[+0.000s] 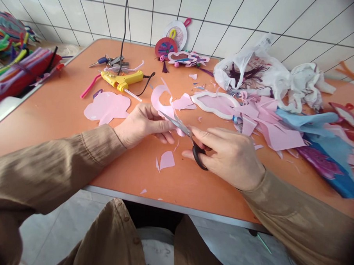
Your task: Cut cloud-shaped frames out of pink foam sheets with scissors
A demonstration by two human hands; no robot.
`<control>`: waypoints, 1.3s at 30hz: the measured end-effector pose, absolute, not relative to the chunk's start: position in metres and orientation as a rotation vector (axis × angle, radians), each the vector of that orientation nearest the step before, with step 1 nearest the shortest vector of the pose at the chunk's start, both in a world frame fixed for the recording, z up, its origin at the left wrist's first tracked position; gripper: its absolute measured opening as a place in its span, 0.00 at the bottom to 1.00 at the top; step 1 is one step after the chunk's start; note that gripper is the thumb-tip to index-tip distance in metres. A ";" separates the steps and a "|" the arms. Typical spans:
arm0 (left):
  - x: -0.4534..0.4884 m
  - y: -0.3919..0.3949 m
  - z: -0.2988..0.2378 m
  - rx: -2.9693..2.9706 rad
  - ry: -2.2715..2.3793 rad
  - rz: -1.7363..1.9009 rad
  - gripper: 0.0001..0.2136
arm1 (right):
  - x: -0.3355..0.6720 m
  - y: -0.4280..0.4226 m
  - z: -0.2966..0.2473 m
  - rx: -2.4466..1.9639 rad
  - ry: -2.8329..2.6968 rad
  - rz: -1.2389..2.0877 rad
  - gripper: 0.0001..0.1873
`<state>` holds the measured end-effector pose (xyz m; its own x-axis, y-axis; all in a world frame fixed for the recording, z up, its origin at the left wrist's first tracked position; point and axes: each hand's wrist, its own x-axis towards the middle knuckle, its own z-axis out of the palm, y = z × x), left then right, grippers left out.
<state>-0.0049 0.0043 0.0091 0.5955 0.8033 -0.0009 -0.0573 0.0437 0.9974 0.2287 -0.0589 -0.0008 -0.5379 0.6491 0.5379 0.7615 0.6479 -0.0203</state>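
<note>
My left hand (pixel 142 125) pinches a curved strip of pink paper (pixel 162 102) just above the orange table (pixel 60 112). In my right hand (pixel 227 156) are black-handled scissors (pixel 184 134), fingers through the loops, blades partly apart and biting into the pink paper beside my left fingers. Small pink offcuts (pixel 166 160) lie on the table under the hands. Both sleeves are brown.
A yellow glue gun (pixel 122 80) with its black cord lies behind, next to keys (pixel 108 61) and a cut pink shape (pixel 107 106). A white-rimmed pink cutout (pixel 215 103), pink and blue sheets (pixel 306 122), plastic bags (pixel 256 71) and finished decorations (pixel 172 44) crowd the right and back. Pipe cleaners (pixel 12 63) sit left.
</note>
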 end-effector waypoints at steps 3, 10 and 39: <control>-0.005 0.004 0.008 1.338 0.694 0.738 0.22 | 0.228 -0.059 0.000 -1.116 -2.359 -0.270 0.15; -0.004 0.005 0.005 1.233 0.663 0.740 0.19 | 0.229 -0.058 0.001 -1.131 -2.369 -0.255 0.15; -0.001 0.002 0.002 1.096 0.639 0.762 0.16 | 0.228 -0.057 0.000 -1.091 -2.363 -0.280 0.16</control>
